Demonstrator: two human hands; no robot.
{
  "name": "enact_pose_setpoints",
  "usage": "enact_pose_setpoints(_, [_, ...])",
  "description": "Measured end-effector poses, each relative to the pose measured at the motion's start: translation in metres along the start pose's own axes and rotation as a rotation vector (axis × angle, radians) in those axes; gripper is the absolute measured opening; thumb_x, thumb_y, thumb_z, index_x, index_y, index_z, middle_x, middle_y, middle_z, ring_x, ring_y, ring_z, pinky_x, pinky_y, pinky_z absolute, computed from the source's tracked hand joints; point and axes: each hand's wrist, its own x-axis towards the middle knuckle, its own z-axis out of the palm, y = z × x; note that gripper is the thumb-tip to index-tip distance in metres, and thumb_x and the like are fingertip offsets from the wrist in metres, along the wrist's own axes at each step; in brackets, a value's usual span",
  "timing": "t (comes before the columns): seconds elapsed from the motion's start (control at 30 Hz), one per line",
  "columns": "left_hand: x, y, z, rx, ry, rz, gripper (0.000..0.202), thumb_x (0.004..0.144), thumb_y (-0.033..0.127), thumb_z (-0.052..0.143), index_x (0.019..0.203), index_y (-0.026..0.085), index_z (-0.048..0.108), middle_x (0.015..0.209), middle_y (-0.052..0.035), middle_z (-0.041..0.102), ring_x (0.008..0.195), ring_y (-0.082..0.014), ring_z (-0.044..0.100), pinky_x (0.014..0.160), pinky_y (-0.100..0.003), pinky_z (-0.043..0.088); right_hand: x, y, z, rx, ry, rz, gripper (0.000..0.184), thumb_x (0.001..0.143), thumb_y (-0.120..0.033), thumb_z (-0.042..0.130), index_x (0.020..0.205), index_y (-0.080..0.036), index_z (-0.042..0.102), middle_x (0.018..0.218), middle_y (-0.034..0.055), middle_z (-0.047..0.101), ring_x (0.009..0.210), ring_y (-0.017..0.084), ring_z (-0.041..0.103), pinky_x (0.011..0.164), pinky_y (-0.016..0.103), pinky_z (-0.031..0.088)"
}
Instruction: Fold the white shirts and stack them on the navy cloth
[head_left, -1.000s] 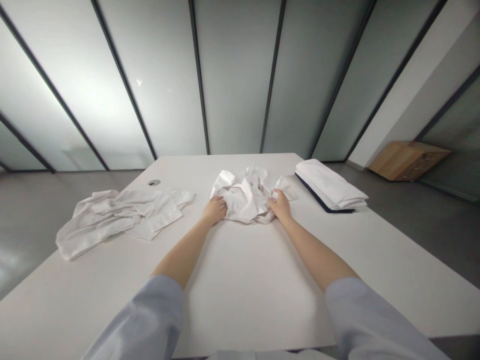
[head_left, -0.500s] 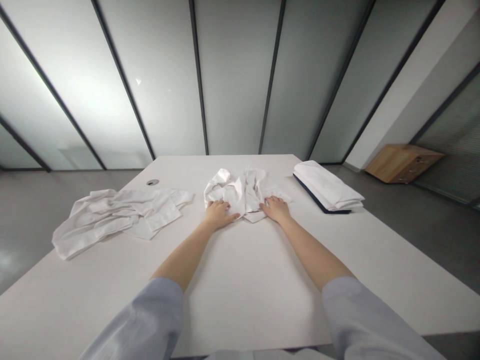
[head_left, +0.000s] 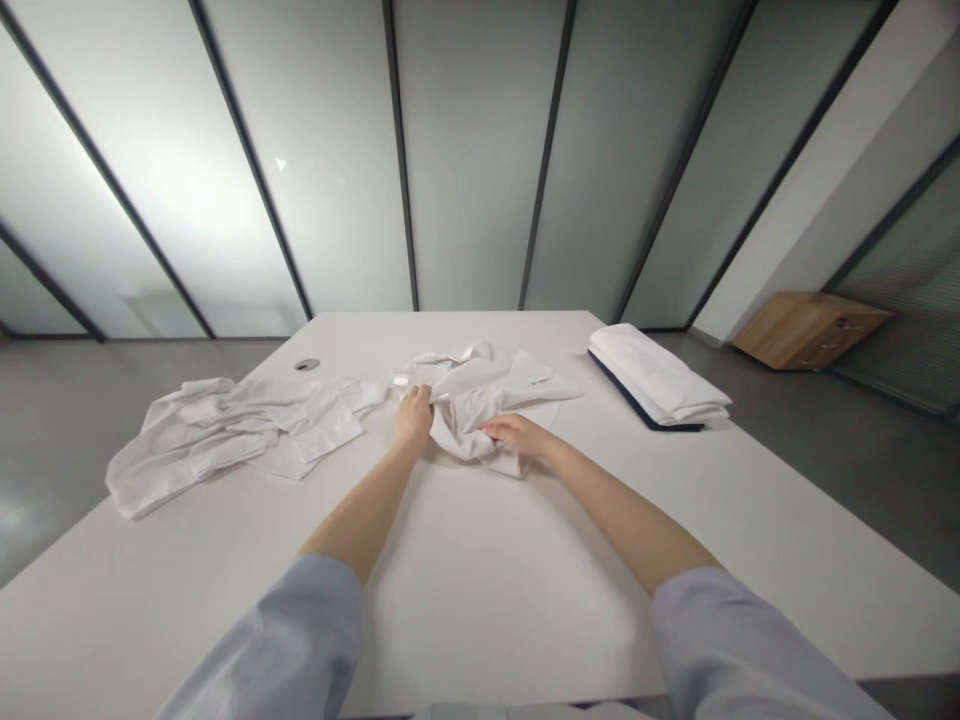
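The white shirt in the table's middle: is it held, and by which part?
The left hand pinches a bunched fold on the left of the crumpled white shirt; which part, I cannot tell. The right hand only lies on it.

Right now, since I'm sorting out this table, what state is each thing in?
Left hand: closed, gripping the central cloth.
Right hand: open, fingers extended on that cloth.
Crumpled white garment: bunched, unfolded, under both hands.
Rumpled white shirt: lying loose, unfolded.
Folded white stack: neatly folded, dark navy edge beneath.
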Motion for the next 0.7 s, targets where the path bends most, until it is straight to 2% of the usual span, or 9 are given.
enact_pose_setpoints(0.07, [0.005,-0.003,0.005,-0.195,-0.081,-0.039,0.03,0.089,0.019,0.039,0.112,0.02,0.059,0.111,-0.0112,0.066,0.106,-0.026,0.06,0.089,-0.037,0.046,0.002,0.005,0.002,0.115,0.005,-0.039,0.032,0.088,-0.041,0.049,0.091,-0.02,0.073,0.09,0.004,0.073,0.082,0.019,0.065,0.075,0.03,0.05])
enact_pose_setpoints(0.1, [0.007,-0.005,0.008,-0.312,-0.097,-0.065,0.032,0.092,0.023,0.036,0.113,0.021,0.059,0.11,-0.0099,0.067,0.105,-0.025,0.061,0.088,-0.036,0.047,0.003,0.009,0.0,0.113,0.075,-0.042,0.032,0.089,-0.039,0.047,0.093,-0.02,0.072,0.093,0.0052,0.073,0.085,0.02,0.065,0.077,0.031,0.05])
enact_pose_setpoints(0.2, [0.01,-0.01,0.018,-0.615,-0.063,-0.092,0.041,0.096,0.037,0.029,0.127,0.021,0.052,0.118,-0.0083,0.065,0.108,-0.0228,0.061,0.092,-0.036,0.046,0.003,0.025,-0.012,-0.12,0.436,-0.016,0.029,0.087,-0.029,0.046,0.099,-0.018,0.07,0.102,0.0088,0.07,0.099,0.023,0.062,0.09,0.037,0.047])
enact_pose_setpoints(0.27, [0.009,-0.011,0.024,-0.669,-0.068,-0.014,0.054,0.092,0.049,0.04,0.136,0.019,0.043,0.131,-0.0113,0.057,0.117,-0.0245,0.056,0.098,-0.037,0.042,0.0,0.036,-0.022,-0.35,0.535,0.005,0.032,0.083,-0.023,0.05,0.108,-0.017,0.068,0.114,0.0109,0.067,0.113,0.025,0.056,0.1,0.04,0.04])
enact_pose_setpoints(0.37, [0.005,-0.007,0.027,-0.485,-0.101,0.115,0.084,0.074,0.05,0.067,0.143,0.016,0.033,0.146,-0.0168,0.04,0.132,-0.0303,0.042,0.105,-0.039,0.035,-0.005,0.044,-0.03,-0.601,0.407,0.109,0.045,0.079,-0.02,0.053,0.124,-0.017,0.059,0.131,0.013,0.057,0.125,0.027,0.047,0.103,0.041,0.036])
enact_pose_setpoints(0.43, [0.0,-0.002,0.023,-0.274,-0.054,0.099,0.089,0.068,0.043,0.074,0.143,0.017,0.032,0.15,-0.0177,0.034,0.136,-0.0326,0.034,0.107,-0.041,0.033,-0.008,0.04,-0.029,-0.698,0.304,0.219,0.05,0.082,-0.025,0.054,0.131,-0.018,0.054,0.132,0.0136,0.056,0.122,0.029,0.049,0.098,0.041,0.038])
enact_pose_setpoints(0.5, [-0.003,0.003,0.014,-0.085,0.025,0.053,0.082,0.069,0.037,0.073,0.139,0.018,0.036,0.147,-0.0167,0.037,0.135,-0.0328,0.035,0.106,-0.042,0.033,-0.008,0.032,-0.028,-0.764,0.26,0.296,0.049,0.084,-0.032,0.055,0.132,-0.02,0.053,0.126,0.0135,0.06,0.115,0.029,0.053,0.093,0.04,0.04])
enact_pose_setpoints(0.57, [-0.005,0.008,0.005,0.039,0.083,0.034,0.063,0.073,0.035,0.069,0.129,0.021,0.045,0.138,-0.0142,0.046,0.128,-0.0311,0.042,0.101,-0.041,0.036,-0.007,0.022,-0.026,-0.792,0.255,0.314,0.046,0.084,-0.036,0.057,0.128,-0.02,0.056,0.12,0.0129,0.063,0.111,0.028,0.055,0.09,0.037,0.04])
enact_pose_setpoints(0.7, [-0.009,0.016,-0.005,0.102,0.049,0.1,0.026,0.086,0.037,0.054,0.106,0.022,0.057,0.11,-0.0096,0.063,0.107,-0.0263,0.057,0.092,-0.038,0.04,-0.004,0.01,-0.023,-0.724,0.235,0.257,0.041,0.085,-0.033,0.058,0.124,-0.02,0.057,0.11,0.009,0.068,0.098,0.022,0.061,0.084,0.03,0.04])
